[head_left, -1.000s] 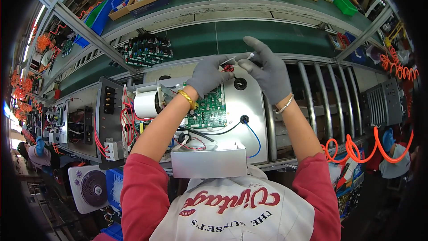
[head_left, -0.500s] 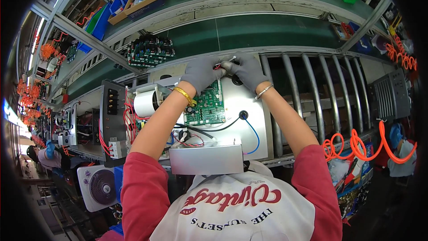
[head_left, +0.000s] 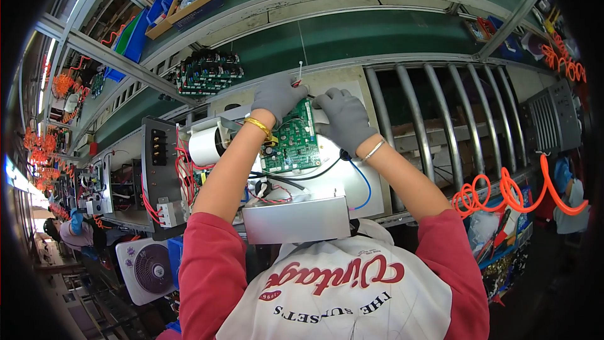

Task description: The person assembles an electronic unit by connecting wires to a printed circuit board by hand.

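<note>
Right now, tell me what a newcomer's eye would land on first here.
The bright orange coiled hose, looping at the right side, would probably catch it first. Near the centre, the grey-gloved left hand and grey-gloved right hand are at the upper part of a green rectangular circuit board. Left of that board lies a thick white cylinder.
</note>
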A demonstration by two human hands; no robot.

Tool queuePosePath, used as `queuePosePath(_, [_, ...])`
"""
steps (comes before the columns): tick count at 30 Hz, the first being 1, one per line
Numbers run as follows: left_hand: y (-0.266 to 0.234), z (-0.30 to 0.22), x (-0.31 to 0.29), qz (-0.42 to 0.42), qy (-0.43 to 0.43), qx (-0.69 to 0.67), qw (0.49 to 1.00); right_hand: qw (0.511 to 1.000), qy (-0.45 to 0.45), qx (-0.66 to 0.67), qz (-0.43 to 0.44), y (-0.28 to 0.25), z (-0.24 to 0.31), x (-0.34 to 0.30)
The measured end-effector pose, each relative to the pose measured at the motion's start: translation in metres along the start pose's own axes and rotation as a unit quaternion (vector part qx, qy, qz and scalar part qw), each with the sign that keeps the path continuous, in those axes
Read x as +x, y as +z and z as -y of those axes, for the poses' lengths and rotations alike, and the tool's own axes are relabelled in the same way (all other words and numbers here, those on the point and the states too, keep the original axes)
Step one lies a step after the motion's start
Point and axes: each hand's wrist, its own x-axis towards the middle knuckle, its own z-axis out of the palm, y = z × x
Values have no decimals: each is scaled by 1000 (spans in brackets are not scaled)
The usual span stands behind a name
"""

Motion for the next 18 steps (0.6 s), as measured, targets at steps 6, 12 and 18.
queuePosePath(6, [4,6,-2,-21,24,-6,999,999,-20,-17,-31,9,-3,1])
queuePosePath(12, [5,5,-4,-15,33,-10,999,991,-56,-73,-97,22,-10,4])
queuePosePath(18, [4,12,-1,33,82,-82,993,988,-31,60,-139,19,-22,5])
